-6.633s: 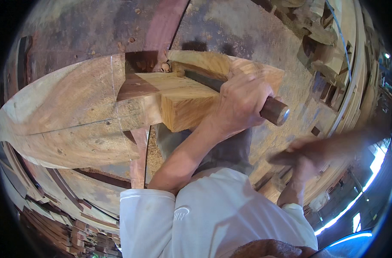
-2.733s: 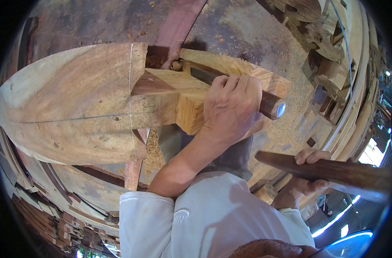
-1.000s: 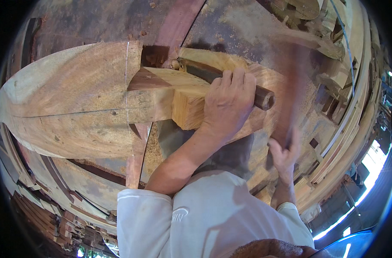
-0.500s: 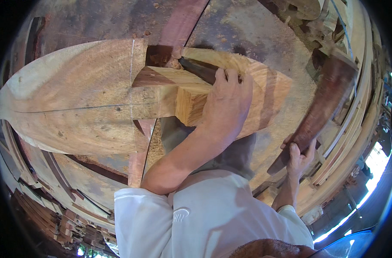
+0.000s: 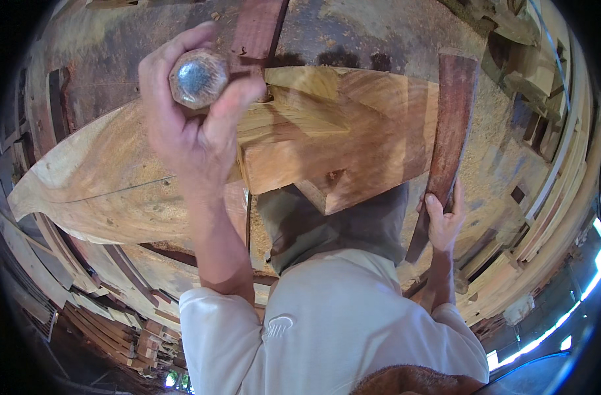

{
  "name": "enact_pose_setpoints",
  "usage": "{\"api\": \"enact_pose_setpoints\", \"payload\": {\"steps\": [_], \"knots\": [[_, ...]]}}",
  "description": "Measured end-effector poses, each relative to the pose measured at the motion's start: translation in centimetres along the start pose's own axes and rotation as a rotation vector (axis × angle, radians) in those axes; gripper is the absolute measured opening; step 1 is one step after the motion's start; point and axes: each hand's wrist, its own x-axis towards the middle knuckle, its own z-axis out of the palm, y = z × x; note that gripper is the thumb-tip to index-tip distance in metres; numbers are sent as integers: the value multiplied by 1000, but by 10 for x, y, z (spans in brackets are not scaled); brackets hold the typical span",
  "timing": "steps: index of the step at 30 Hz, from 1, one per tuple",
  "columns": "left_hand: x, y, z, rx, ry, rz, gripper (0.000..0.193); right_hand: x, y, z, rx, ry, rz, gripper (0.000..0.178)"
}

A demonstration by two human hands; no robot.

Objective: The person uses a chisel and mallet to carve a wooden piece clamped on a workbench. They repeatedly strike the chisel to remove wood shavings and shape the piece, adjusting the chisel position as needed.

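Upright in my left hand (image 5: 205, 151) is a chisel (image 5: 198, 79), its round, worn handle end facing up. The blade is hidden below my hand. My fingers and thumb wrap around the handle, above a large carved workpiece of pale wood (image 5: 109, 178) with a tapered, leaf-like left end. The workpiece's blocky right part (image 5: 379, 131) has cut faces and a notch, and lies over my lap. On the right, my right hand (image 5: 443, 220) grips the narrow lower end of a long reddish-brown wooden mallet (image 5: 453, 118), held upright beside the workpiece.
A reddish plank (image 5: 255, 33) runs beneath the workpiece at the far side. Wood chips and sawdust lie over the worn, dusty surface (image 5: 373, 29). Long boards (image 5: 550, 178) line the right side; timber offcuts (image 5: 109, 336) are piled at lower left.
My left hand has moved left and up, bringing the chisel from a low slant to upright. The mallet has swung left to a steeper angle. The workpiece's blocky part has tilted and shifted.
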Motion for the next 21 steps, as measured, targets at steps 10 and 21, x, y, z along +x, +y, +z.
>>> {"api": "enact_pose_setpoints", "payload": {"steps": [10, 21], "knots": [[-77, 91, 92, -332, -200, 262, 25, -4, -32, -30, 30, 235, -228, 71], [-65, 86, 104, -419, 211, 235, 29, -32, -93, -84, -386, -90, -438, 80]]}}
